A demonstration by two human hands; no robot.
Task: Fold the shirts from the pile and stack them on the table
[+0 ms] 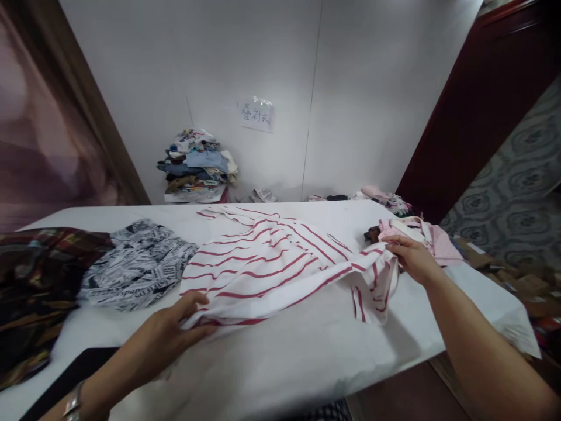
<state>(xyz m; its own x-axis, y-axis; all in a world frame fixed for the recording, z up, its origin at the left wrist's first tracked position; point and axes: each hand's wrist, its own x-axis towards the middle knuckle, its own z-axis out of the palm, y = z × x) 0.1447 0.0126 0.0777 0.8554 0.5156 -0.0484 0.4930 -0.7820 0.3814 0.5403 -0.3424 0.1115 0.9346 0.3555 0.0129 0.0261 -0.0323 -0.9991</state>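
Striped shirt (258, 263) gripped by half-closed left hand (186, 321), pinched by right hand (412, 257); wall sign (257, 117) reads "叠衬衣".

Around shirt (254, 269): bare table (284, 362) at 6 o'clock, room to pass; slimmer bare strip at 1. In the way: print cloth (142, 263) at 9, pink heap (442, 242) at 3, stack (204, 164) at 11, wall (359, 117) beyond 12.
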